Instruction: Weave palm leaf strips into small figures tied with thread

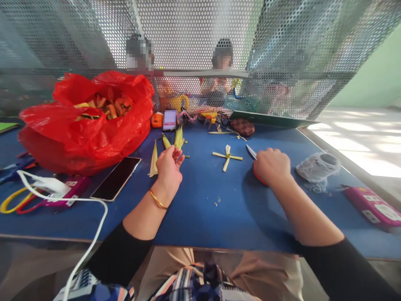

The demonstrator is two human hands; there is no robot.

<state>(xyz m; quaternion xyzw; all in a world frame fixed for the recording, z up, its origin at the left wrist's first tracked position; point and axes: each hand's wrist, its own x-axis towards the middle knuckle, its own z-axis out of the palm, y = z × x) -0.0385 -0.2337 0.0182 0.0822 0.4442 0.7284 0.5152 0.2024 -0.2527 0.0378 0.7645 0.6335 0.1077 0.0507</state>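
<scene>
My left hand (169,164) rests on the blue table (206,200), fingers loosely curled over yellow-green leaf strips (175,140) lying just beyond it; one long strip (153,159) lies at its left. Whether the fingers grip a strip is unclear. My right hand (271,166) is closed round red-handled scissors (252,153), whose blades stick out to the upper left. Between the hands lies a small cross folded from leaf strips (227,156).
A red plastic bag (87,121) of leaf pieces stands at the left, with a dark phone (116,178) before it. A white cable (90,234) and pink device (67,190) lie left; a thread spool (319,166) and pink case (372,205) right. Two people sit behind the mesh screen (200,50).
</scene>
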